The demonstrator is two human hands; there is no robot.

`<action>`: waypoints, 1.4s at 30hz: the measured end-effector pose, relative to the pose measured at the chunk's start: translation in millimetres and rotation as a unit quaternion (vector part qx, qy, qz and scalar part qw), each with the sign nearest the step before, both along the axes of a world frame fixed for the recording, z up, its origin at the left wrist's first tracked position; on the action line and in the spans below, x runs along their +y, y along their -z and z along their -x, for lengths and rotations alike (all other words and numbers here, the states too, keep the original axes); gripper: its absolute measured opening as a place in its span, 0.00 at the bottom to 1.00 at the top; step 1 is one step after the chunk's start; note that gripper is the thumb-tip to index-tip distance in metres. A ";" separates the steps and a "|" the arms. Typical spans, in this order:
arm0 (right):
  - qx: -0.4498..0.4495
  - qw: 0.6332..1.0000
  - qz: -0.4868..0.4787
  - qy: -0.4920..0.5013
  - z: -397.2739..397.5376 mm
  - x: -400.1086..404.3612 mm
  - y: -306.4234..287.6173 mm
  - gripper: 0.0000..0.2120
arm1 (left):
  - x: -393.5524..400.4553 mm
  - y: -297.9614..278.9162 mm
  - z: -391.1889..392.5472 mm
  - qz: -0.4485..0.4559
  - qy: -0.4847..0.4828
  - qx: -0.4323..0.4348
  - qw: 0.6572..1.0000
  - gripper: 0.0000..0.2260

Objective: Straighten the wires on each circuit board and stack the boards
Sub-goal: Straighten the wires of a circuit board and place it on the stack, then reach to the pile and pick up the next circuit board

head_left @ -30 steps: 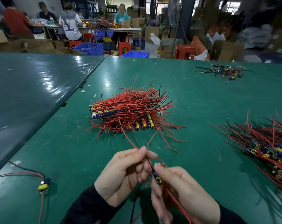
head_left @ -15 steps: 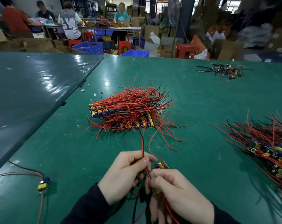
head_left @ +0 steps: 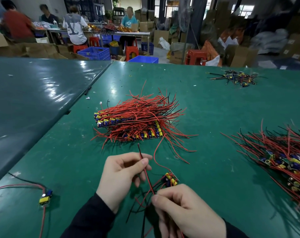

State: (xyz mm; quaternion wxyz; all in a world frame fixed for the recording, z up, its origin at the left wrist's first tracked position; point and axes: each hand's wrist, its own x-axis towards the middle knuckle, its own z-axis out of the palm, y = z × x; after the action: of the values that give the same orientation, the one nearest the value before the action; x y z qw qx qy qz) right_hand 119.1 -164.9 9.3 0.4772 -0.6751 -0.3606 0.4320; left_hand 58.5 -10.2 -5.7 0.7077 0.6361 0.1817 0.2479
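A small circuit board (head_left: 170, 180) with yellow and blue parts hovers low over the green table (head_left: 206, 117), just past my right hand (head_left: 185, 210). My right hand pinches the board's red and black wires near their base. My left hand (head_left: 123, 176) pinches the same wire pair (head_left: 146, 170) higher up, between thumb and forefinger, and the pair runs straight between my two hands. Another red wire (head_left: 157, 152) loops up from the board. The stack of boards (head_left: 137, 122) with wires fanned to the right lies in the middle of the table.
A loose heap of boards (head_left: 283, 155) with tangled wires lies at the right. A single board (head_left: 45, 198) sits at the front left, and a small pile (head_left: 235, 78) at the far right. A darker table (head_left: 34, 100) adjoins on the left. People work at benches behind.
My left hand has slid along the wire pair away from my right hand, pulling it straight. The board has come out to the right of my right hand into plain view.
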 end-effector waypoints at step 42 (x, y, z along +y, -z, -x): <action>-0.013 0.998 0.047 0.025 -23.7 -71.0 -31.1 0.13 | 15.1 -19.7 2.9 0.311 -0.089 -0.093 0.942 0.11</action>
State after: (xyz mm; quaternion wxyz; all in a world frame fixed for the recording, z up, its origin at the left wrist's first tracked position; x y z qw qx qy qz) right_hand 142.8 -235.9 40.4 0.4505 -0.7113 -0.3291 0.4275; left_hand 55.6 4.9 14.1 0.8591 0.3400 0.2385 0.2991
